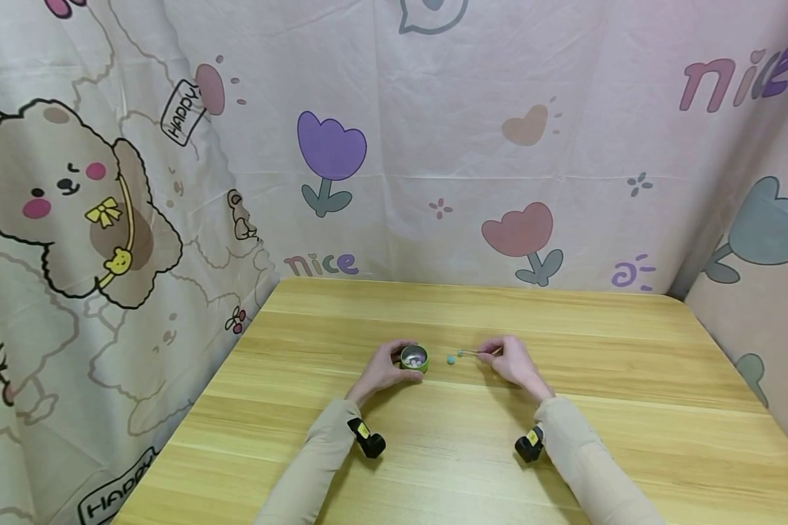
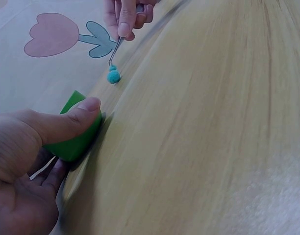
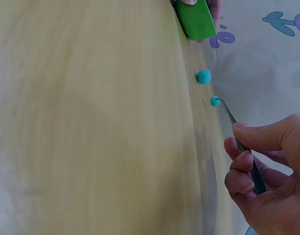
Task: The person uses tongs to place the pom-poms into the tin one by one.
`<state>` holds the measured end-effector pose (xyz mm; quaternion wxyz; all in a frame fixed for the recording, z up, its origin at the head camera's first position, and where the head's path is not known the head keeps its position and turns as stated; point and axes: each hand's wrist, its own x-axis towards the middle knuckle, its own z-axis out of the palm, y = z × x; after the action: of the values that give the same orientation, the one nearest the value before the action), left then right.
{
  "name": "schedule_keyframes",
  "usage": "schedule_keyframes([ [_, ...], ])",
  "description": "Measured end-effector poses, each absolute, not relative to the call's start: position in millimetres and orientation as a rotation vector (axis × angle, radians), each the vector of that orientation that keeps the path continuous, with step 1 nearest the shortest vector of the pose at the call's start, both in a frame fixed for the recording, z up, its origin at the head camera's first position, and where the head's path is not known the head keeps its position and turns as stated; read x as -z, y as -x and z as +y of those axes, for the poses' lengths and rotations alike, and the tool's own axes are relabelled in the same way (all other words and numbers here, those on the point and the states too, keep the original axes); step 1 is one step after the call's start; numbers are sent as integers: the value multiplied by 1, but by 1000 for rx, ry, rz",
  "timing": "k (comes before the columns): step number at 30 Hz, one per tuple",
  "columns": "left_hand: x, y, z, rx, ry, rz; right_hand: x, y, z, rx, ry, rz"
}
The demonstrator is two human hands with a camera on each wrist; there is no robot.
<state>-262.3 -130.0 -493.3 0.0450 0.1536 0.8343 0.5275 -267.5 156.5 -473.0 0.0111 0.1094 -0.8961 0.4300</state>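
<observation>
My left hand grips a small round green tin between thumb and fingers; the tin's top faces up and several pale small pieces lie inside. In my right hand is a pair of bent-tip tweezers, pinched between thumb and fingers. At the tweezers' tip sits a small turquoise ball. A larger turquoise ball rests on the table between the tin and the tweezers' tip, close beside the small one. The right wrist view shows only the tin's green side.
The light wooden table spreads around both hands. Behind it and on both sides hangs a pale printed curtain with flowers and a bear. A black wrist camera is strapped to the left sleeve, another camera to the right.
</observation>
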Motion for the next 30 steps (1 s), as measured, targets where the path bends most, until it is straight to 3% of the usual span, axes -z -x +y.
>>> schedule_keyframes([
  [30, 482, 254, -130, -1596, -548, 2556, 462, 258, 138, -1403, -443, -2744],
])
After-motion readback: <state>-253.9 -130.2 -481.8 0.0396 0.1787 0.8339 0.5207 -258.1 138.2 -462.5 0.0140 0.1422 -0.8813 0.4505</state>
